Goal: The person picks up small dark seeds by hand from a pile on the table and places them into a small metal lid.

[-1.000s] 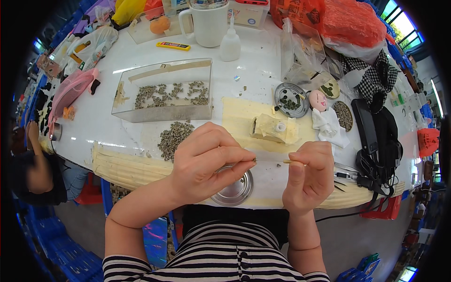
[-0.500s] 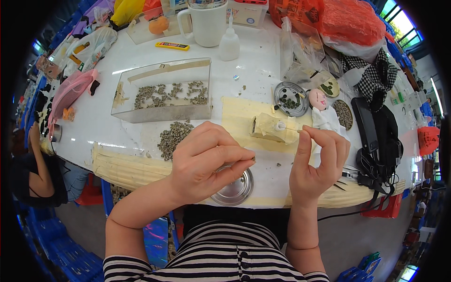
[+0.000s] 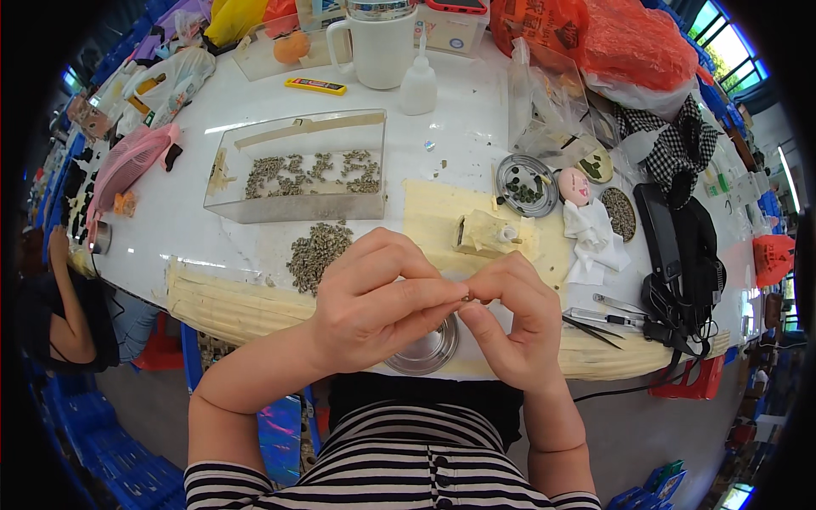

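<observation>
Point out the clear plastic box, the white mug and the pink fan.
clear plastic box [image 3: 297, 204], head view, on its front wall.
white mug [image 3: 384, 53], head view, on its side.
pink fan [image 3: 127, 166], head view, on its grille.

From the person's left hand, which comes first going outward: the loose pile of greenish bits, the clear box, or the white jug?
From the left hand:
1. Loose pile of greenish bits, just beyond the knuckles on the table.
2. Clear box, behind the pile, mid-table.
3. White jug, at the far edge.
</observation>
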`<action>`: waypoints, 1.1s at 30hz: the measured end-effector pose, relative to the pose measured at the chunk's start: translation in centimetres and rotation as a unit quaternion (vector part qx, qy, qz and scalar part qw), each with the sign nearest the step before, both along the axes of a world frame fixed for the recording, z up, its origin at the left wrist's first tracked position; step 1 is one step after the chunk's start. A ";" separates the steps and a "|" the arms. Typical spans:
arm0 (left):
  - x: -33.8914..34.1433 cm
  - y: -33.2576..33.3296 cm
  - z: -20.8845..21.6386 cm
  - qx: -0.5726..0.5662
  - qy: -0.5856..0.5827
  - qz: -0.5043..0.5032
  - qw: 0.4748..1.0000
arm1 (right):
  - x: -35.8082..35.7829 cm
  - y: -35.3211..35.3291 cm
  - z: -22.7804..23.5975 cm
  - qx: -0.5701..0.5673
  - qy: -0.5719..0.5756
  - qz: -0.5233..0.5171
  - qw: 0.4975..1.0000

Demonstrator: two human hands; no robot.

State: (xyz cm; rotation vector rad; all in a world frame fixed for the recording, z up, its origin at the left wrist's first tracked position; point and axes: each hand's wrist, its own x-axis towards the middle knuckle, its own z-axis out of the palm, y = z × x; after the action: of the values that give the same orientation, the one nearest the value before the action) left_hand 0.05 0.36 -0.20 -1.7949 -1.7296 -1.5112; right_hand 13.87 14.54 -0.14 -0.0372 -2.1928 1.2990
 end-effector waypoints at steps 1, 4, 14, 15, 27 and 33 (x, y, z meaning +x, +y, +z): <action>-0.1 0.0 0.0 -0.001 0.008 0.000 1.000 | 0.0 0.0 -0.1 0.008 0.006 -0.013 1.000; 0.1 -0.1 -0.1 -0.008 0.020 0.011 1.000 | 0.2 0.0 -0.5 0.080 0.042 -0.066 0.994; 0.0 0.1 -0.3 -0.016 -0.054 0.015 0.998 | 0.1 -1.1 -0.7 0.283 0.134 -0.146 0.938; 0.0 0.1 -0.3 -0.014 -0.053 0.016 0.998 | 0.1 -1.0 -0.7 0.272 0.127 -0.148 0.942; 0.0 -0.2 0.6 0.032 0.107 -0.032 0.993 | 0.6 0.7 1.0 -0.137 -0.020 0.063 0.988; -1.3 1.4 3.2 0.052 0.162 -0.021 0.985 | -0.3 2.8 4.3 0.021 0.007 0.028 0.999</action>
State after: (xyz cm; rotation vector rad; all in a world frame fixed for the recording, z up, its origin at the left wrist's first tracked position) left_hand -1.28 1.72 2.96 -1.9084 -1.4390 -1.2151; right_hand 13.59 17.32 4.21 0.0499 -2.2240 1.2791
